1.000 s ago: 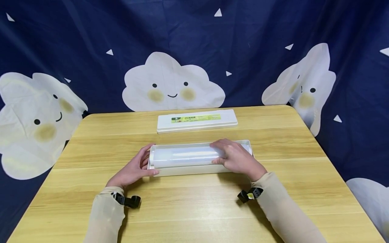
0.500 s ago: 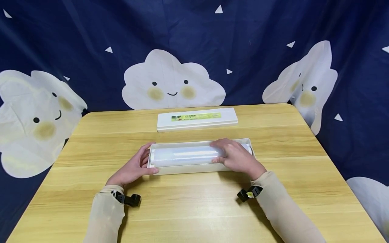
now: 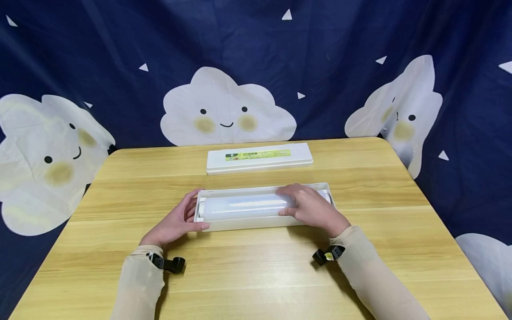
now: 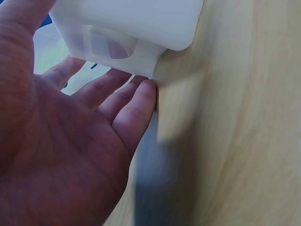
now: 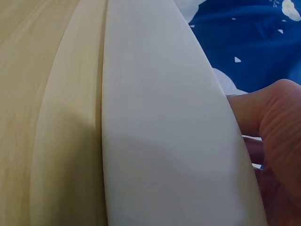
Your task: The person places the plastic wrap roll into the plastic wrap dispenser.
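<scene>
A long white open box (image 3: 248,224) lies crosswise on the wooden table. Inside it sits a roll of cling film (image 3: 240,206), with a white end piece showing at the left. My left hand (image 3: 176,221) grips the box's left end, thumb on the front wall and fingers round the end. In the left wrist view, the fingers of the left hand (image 4: 80,127) lie against the box's end wall (image 4: 113,52). My right hand (image 3: 310,206) reaches over the front wall and holds the roll near its right end. The box wall (image 5: 164,117) hides most of those fingers in the right wrist view.
A white lid (image 3: 298,153) with a yellow-green label lies on the table (image 3: 248,271) behind the box, near the far edge. A dark blue curtain (image 3: 328,58) with white clouds hangs behind the table.
The roll has sunk lower into the box, so more of the box's inner walls shows. Both hands have kept about the same place.
</scene>
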Tool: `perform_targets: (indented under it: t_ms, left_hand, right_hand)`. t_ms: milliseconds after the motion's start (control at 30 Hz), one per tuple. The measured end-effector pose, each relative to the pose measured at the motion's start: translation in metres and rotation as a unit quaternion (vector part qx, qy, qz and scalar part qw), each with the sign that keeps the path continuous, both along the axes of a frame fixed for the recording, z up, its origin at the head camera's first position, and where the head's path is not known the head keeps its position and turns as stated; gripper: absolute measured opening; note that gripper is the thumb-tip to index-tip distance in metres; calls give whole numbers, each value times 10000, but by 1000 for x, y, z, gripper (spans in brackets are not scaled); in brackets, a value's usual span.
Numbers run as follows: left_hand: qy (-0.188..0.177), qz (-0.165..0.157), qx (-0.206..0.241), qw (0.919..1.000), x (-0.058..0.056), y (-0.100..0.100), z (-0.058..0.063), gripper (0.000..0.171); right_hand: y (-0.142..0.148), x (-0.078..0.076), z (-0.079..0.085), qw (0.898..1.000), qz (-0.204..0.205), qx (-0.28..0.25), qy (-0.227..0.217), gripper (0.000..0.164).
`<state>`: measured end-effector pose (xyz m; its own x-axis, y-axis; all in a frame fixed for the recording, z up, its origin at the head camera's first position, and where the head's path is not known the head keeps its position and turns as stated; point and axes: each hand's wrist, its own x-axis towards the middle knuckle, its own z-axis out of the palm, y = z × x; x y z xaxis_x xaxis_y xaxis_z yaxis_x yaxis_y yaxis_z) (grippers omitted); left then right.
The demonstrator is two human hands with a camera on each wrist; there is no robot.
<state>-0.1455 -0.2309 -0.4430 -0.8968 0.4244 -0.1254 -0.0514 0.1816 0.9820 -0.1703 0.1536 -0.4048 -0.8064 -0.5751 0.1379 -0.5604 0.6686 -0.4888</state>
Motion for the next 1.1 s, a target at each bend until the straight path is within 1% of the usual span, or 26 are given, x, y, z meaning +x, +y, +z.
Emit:
perform_targets:
  t_ms: [167,333,467,533,700,800,900,967,1100]
  left_hand:
    - [16,-11,-31,10000,0,-1,-1,103]
    - [65,-36,-104,9999,-1,-1,-1,103]
    - [21,-2,-82,10000,0,-2,-2,103]
    - [9,12,-79,10000,0,-2,-2,104]
    - [19,24,-92,10000,0,-2,-1,104]
    - [1,29,-86,10000,0,-2,-1,104]
    - [-8,38,-76,10000,0,-2,-1,104]
    - [10,36,-73,10000,1,-2,0,104]
    - [16,-3,-92,10000,1,-1,1,103]
  right_hand:
    - [3,-1,7,9997,227,44,-43,52]
    - [14,-5,20,9992,306,-262,-50,43]
    - [29,-14,30,9989,256,-395,-47,36]
    - [37,-19,35,9987,153,-487,-80,35]
    - [59,-39,39,9953,-41,-913,-318,35]
    - [69,-52,40,9942,-104,-993,-396,39]
    - [77,-64,42,9943,-150,-934,-486,46]
    - [80,-71,43,9942,-221,-868,-588,55]
    - [86,-86,46,9923,-507,-698,-892,77]
